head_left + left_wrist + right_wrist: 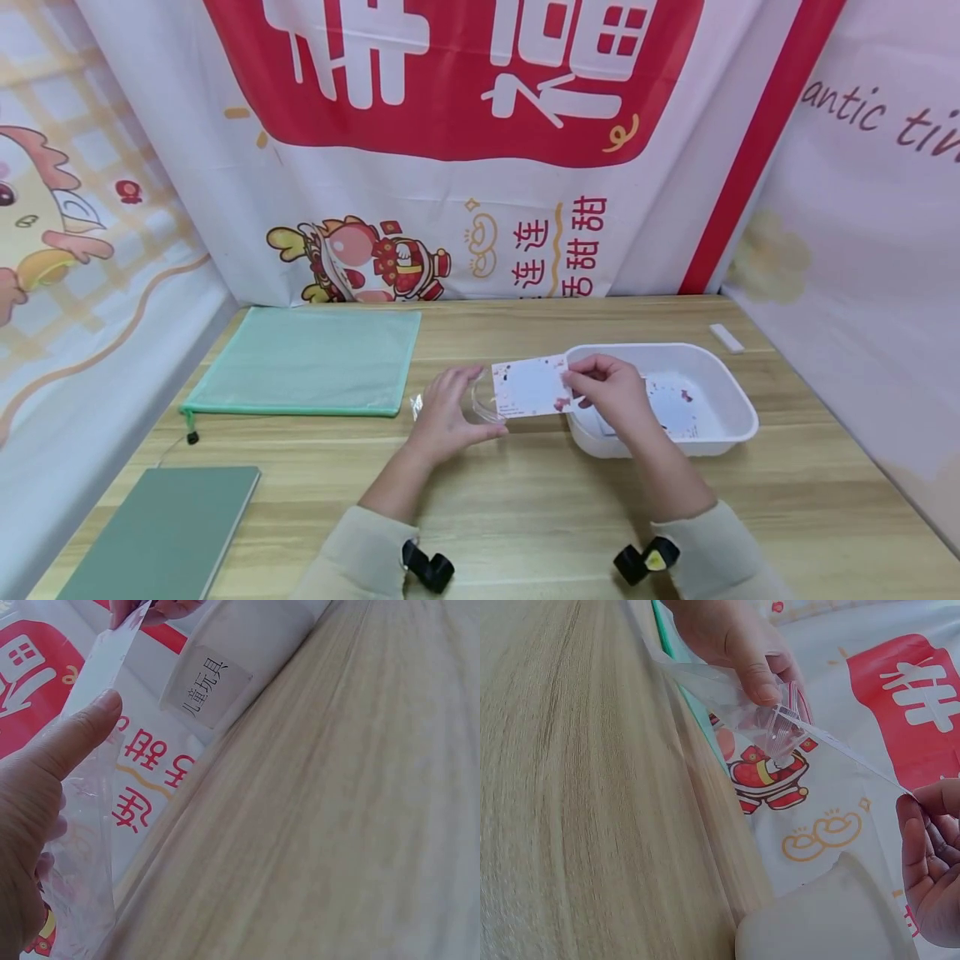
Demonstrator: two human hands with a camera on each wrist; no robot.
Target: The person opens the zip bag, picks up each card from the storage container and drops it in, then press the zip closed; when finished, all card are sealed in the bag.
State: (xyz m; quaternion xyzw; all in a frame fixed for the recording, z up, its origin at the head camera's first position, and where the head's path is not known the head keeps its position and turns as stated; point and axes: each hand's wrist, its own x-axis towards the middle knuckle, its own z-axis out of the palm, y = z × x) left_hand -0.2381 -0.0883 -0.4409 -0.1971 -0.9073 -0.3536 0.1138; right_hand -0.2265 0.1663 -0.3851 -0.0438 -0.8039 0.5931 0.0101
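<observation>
My right hand (615, 392) pinches the right edge of a white printed card (531, 386) between thumb and fingers. Small red and pink decorations run along the card's borders. My left hand (442, 417) holds a clear zip-lock bag (705, 694), its thumb and fingers spread around the mouth. In the right wrist view the card appears edge-on, its far end right at the bag's mouth beneath the left thumb. Seen from the left wrist, the crinkled bag hangs below the thumb. Both hands are raised over the table, just left of a white plastic bin (693, 450).
More printed cards (672, 408) lie inside the bin, which bears a label (208, 686) on its side. A green mesh pouch (315, 362) lies at the back left, with a green notebook (165, 529) nearer. Behind the bin rests a small white block (726, 337).
</observation>
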